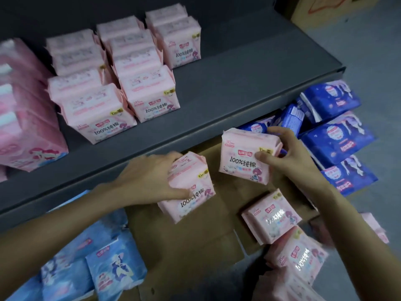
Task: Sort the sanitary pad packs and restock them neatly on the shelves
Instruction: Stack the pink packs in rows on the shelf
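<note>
**Both hands on pink packs below the grey shelf**

The left hand [152, 172] has its fingers curled over the top and near side of a pink pad pack [187, 187], thumb against the printed face, gripping it just under the front lip of the grey shelf [217, 83]. Just to its right, the right hand [288, 157] holds a second pink pack [247, 157] a little higher, fingers wrapped over the top edge and thumb pressed on the front near the yellow label. The two packs are near each other but not touching.

Beneath the hands lies flattened brown cardboard [195, 242]. On it, just below the right hand, a third pink pack [271, 218] lies tilted, and further down under the right forearm more loose pink packs [301, 257] are heaped together, blurred.

Above and beyond the left hand, the shelf carries rows of matching pink packs [121, 83] standing upright, printed faces forward. Further left of them sit larger, deeper pink packs [23, 118]. The stretch of shelf straight above the right hand is bare.

To the right of the right hand, dark blue packs [338, 144] are stacked loosely. Below the left forearm lie light blue packs [104, 266], overlapping one another.
</note>
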